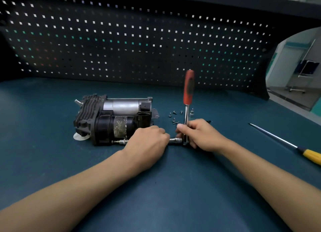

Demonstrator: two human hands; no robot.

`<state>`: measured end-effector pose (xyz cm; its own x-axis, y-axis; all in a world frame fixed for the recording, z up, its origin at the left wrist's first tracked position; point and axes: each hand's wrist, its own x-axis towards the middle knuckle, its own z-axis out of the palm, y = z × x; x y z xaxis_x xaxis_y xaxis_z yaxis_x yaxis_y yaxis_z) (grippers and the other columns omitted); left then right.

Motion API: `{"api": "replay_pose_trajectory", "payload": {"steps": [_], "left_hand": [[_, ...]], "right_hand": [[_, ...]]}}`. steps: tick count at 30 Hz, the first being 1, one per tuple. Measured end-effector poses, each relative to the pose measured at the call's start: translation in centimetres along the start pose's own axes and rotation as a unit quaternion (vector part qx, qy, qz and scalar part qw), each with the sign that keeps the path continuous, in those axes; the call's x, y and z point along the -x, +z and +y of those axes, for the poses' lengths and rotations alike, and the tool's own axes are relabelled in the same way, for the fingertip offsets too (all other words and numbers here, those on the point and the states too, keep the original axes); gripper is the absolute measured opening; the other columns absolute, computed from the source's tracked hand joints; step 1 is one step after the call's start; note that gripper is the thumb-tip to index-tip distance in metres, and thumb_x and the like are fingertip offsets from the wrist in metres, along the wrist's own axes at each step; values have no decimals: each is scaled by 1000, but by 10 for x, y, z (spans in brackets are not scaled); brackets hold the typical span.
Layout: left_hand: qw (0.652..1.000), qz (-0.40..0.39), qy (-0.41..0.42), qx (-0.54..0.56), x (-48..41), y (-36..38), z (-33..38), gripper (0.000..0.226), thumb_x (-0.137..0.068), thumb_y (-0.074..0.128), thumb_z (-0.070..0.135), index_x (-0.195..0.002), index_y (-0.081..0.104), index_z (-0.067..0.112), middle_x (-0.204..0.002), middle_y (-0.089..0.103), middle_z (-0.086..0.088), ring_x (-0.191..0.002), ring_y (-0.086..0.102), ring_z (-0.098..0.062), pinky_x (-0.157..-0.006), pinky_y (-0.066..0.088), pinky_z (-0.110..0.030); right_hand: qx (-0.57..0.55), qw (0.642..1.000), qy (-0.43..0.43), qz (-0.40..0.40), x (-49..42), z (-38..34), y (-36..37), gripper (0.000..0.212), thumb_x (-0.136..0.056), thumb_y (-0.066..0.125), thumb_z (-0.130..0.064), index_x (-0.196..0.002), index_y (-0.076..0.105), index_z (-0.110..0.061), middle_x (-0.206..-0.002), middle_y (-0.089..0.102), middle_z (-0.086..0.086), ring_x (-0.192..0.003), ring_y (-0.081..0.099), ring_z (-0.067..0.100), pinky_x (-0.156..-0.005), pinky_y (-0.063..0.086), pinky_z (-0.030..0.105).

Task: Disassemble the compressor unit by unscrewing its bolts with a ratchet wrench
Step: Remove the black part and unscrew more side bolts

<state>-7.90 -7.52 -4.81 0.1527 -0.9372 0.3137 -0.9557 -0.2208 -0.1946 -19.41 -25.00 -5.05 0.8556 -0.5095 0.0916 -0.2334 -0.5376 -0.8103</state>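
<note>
**Ratchet on extension at compressor's lower edge**

Compressor (pixel 112 120) lay on its side left of centre on the bench (pixel 156 188), finned head toward frame left, silver cylinder behind. A chrome extension (pixel 175 140) ran level along its lower edge, out to the right. Left hand (pixel 149 139) was curled over the extension mid-run, clamped on it as far as could be seen. Right hand (pixel 199 136) gripped the ratchet (pixel 189 89) low on the shank by the head. The red handle pointed toward frame top and was blurred. The bolt itself was hidden, so I could not tell how far out it was.

Loose screws (pixel 174 117) sat just right of the compressor, above the right hand. Screwdriver (pixel 278 141) lay well apart at frame right. Pegboard (pixel 121 40) filled the top.

Handling, judged: compressor looked heavy, rigid, metal and hard plastic. It probably would stay put but could roll under torque, so brace it on the finned head or black body, not the thin port at upper left. A long extension likely wobbles and needs steadying near the middle. The ratchet was stiff and the chrome slick, so the red handle would give better leverage and grip
</note>
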Motion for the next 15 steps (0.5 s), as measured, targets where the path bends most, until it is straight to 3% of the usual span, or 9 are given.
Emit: {"api": "replay_pose_trajectory", "payload": {"steps": [3, 7, 10, 15], "left_hand": [[1000, 16, -3, 18, 0, 5, -2, 14, -98, 41, 16, -99, 54, 21, -99, 56, 3, -102, 53, -22, -59, 34, -35], [999, 29, -1, 25, 1, 10, -3, 10, -99, 44, 19, -97, 53, 23, -97, 54, 5, -101, 52, -20, -57, 35, -34], [999, 35, 0, 25, 1, 12, -4, 9, -98, 46, 19, -96, 54, 23, -96, 53, 5, -100, 52, -20, -56, 32, -34], [999, 34, -1, 24, 1, 12, -4, 8, -98, 47, 18, -96, 54, 23, -95, 52, 5, -99, 51, -20, -55, 30, -34]], "right_hand": [[-35, 998, 56, 21, -13, 0, 4, 43, -100, 58, -38, -86, 71, 0, -79, 76, 8, -39, 44, 11, -41, 36, 20], [-64, 996, 55, 10, -16, 5, 2, 42, -99, 61, -30, -83, 71, 8, -79, 77, 7, -39, 42, 10, -41, 36, 17], [-87, 996, 25, -23, -10, 7, -4, 31, -93, 70, -28, -88, 73, 2, -71, 72, 1, -43, 43, 9, -43, 36, 16], [-111, 993, -17, -42, 4, 5, -5, 20, -85, 78, -10, -102, 70, -3, -85, 75, 3, -61, 58, 11, -50, 44, 20]]}}
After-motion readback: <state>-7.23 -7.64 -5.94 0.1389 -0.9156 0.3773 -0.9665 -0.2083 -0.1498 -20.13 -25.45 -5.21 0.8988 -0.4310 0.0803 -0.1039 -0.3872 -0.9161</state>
